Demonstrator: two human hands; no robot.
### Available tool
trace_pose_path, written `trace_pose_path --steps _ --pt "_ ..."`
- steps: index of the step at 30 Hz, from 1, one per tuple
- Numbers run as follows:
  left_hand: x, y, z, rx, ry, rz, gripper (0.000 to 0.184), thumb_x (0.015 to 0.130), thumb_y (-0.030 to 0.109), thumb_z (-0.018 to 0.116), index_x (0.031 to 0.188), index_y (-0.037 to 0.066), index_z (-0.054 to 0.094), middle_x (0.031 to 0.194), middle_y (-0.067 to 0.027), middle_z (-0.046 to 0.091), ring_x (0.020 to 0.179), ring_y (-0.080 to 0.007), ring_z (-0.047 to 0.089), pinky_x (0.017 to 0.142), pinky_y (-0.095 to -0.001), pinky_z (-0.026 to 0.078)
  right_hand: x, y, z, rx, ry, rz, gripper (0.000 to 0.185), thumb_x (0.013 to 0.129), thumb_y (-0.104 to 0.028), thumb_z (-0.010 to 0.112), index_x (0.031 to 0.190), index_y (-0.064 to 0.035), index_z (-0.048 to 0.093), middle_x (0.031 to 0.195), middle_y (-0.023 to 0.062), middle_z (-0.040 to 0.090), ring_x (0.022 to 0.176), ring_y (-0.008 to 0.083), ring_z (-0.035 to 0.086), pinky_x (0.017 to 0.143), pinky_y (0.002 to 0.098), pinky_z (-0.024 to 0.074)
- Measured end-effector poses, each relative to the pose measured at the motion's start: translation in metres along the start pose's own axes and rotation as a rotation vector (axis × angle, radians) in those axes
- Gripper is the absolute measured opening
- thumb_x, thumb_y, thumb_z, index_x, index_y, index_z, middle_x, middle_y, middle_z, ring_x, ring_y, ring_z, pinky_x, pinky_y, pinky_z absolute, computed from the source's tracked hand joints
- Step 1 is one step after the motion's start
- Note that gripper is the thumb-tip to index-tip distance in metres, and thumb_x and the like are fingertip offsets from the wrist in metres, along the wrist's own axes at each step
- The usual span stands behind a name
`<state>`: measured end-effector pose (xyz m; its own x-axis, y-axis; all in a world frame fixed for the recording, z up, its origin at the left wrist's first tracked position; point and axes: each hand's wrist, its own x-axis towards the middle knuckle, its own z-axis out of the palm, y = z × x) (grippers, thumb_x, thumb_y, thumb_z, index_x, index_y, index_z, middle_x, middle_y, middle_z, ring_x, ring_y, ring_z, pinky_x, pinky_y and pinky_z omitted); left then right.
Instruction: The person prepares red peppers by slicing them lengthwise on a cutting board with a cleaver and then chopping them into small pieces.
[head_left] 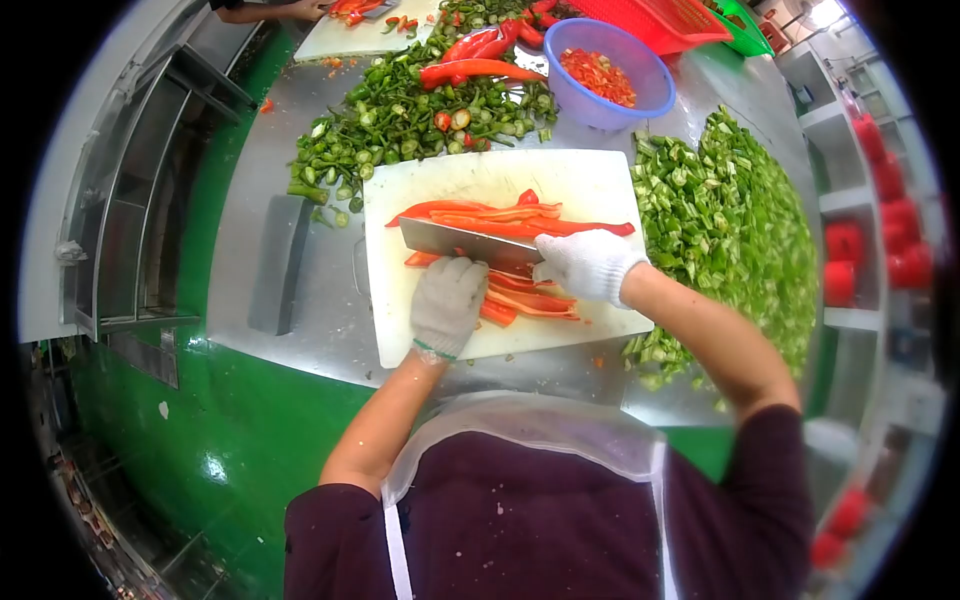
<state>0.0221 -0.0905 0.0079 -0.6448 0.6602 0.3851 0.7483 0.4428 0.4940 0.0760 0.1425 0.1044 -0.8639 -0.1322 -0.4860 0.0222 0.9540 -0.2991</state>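
Note:
My right hand (592, 266), in a white knit glove, is closed round the handle end of a cleaver (465, 244). Its broad blade lies across the white cutting board (400, 335), pointing left. My left hand (447, 306), gloved too, has its fingers curled down on red pepper strips (415, 259), close against the blade's near side. More strips (530, 298) lie to the right of this hand, nearer my body. Beyond the blade are long red pepper pieces (480, 214). The cleaver's handle is hidden in my right glove.
Chopped green peppers (730, 220) cover the table's right side. Green pepper trimmings (390, 115) and whole red peppers (480, 70) lie beyond the board. A blue-rimmed bowl (655, 110) holds chopped red pepper. A grey block (280, 262) lies left. Another person's hand (305, 9) works at the far left.

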Motion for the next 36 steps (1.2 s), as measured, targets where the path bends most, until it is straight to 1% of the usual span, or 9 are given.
trace_pose_path --steps 13,16,19,22,25,26,29,33,36 --pt "0.006 -0.009 0.005 0.013 -0.107 0.033 0.014 0.083 0.009 0.071 0.097 0.008 0.067 0.092 -0.0122 0.064 0.089 -0.0355 0.061 0.080 -0.0467 0.049 0.035 -0.045 -0.006 0.009 -0.011 0.105 0.022 0.099 -0.020 0.052 0.114 -0.0053 0.058 0.097 0.0187 0.074 0.091 0.0408 0.072 0.077 0.0503 0.0561" --pt "0.006 -0.004 0.003 0.034 -0.078 0.042 0.014 0.083 0.010 0.071 0.096 0.007 0.067 0.092 -0.0126 0.063 0.088 -0.0361 0.060 0.079 -0.0470 0.049 0.034 -0.042 0.002 -0.051 0.071 0.034 0.024 0.099 -0.026 0.055 0.113 -0.0063 0.056 0.092 0.0193 0.073 0.085 0.0405 0.071 0.069 0.0511 0.0553" --pt "0.001 -0.003 0.005 0.044 -0.053 0.042 0.013 0.084 0.011 0.070 0.096 0.007 0.067 0.091 -0.0127 0.063 0.087 -0.0362 0.060 0.079 -0.0472 0.049 0.007 -0.021 -0.003 0.061 -0.034 0.146 0.026 0.099 -0.024 0.054 0.116 -0.0040 0.059 0.094 0.0204 0.073 0.088 0.0405 0.072 0.075 0.0503 0.0557" --pt "0.002 -0.004 0.006 0.033 -0.069 0.037 0.013 0.085 0.012 0.069 0.097 0.007 0.067 0.093 -0.0130 0.063 0.089 -0.0359 0.060 0.080 -0.0470 0.049 -0.040 0.000 0.006 -0.101 -0.039 0.155 0.024 0.099 -0.024 0.055 0.115 -0.0058 0.059 0.095 0.0199 0.073 0.083 0.0389 0.071 0.073 0.0489 0.0556" --pt "-0.002 -0.006 0.008 0.068 -0.034 0.064 0.010 0.087 0.015 0.068 0.094 0.008 0.067 0.093 -0.0112 0.063 0.090 -0.0340 0.060 0.078 -0.0457 0.049 -0.025 -0.002 0.028 0.107 0.042 0.206 0.023 0.099 -0.025 0.054 0.113 -0.0069 0.059 0.096 0.0184 0.073 0.084 0.0385 0.071 0.074 0.0486 0.0552" --pt "-0.001 -0.006 0.010 0.088 0.001 0.090 0.010 0.087 0.016 0.068 0.093 0.008 0.066 0.092 -0.0102 0.063 0.090 -0.0331 0.060 0.077 -0.0451 0.049 -0.016 -0.013 0.023 0.353 -0.071 0.371 0.024 0.100 -0.026 0.050 0.111 -0.0069 0.059 0.098 0.0163 0.074 0.086 0.0384 0.071 0.076 0.0490 0.0549" --pt "-0.004 -0.004 0.008 0.096 0.042 0.129 0.012 0.086 0.014 0.068 0.095 0.006 0.067 0.090 -0.0107 0.062 0.091 -0.0336 0.060 0.078 -0.0460 0.049 -0.011 -0.027 0.031 -0.008 0.109 0.149 0.027 0.101 -0.027 0.046 0.112 -0.0060 0.058 0.099 0.0169 0.074 0.087 0.0394 0.070 0.078 0.0495 0.0545" --pt "-0.007 0.005 -0.010 -0.007 0.122 0.126 0.011 0.084 0.010 0.069 0.093 0.005 0.068 0.087 -0.0114 0.062 0.087 -0.0345 0.060 0.075 -0.0463 0.049 -0.063 -0.032 0.012 0.006 0.185 0.227 0.022 0.100 -0.022 0.047 0.112 -0.0075 0.059 0.097 0.0206 0.072 0.085 0.0413 0.070 0.076 0.0498 0.0546" --pt "-0.019 0.012 -0.022 -0.065 0.074 0.143 0.010 0.082 0.008 0.070 0.092 0.005 0.069 0.086 -0.0114 0.062 0.083 -0.0349 0.061 0.071 -0.0462 0.050 -0.103 -0.029 0.014 -0.093 0.123 0.252 0.017 0.097 -0.019 0.052 0.107 -0.0102 0.061 0.090 0.0173 0.073 0.081 0.0402 0.071 0.070 0.0501 0.0552"
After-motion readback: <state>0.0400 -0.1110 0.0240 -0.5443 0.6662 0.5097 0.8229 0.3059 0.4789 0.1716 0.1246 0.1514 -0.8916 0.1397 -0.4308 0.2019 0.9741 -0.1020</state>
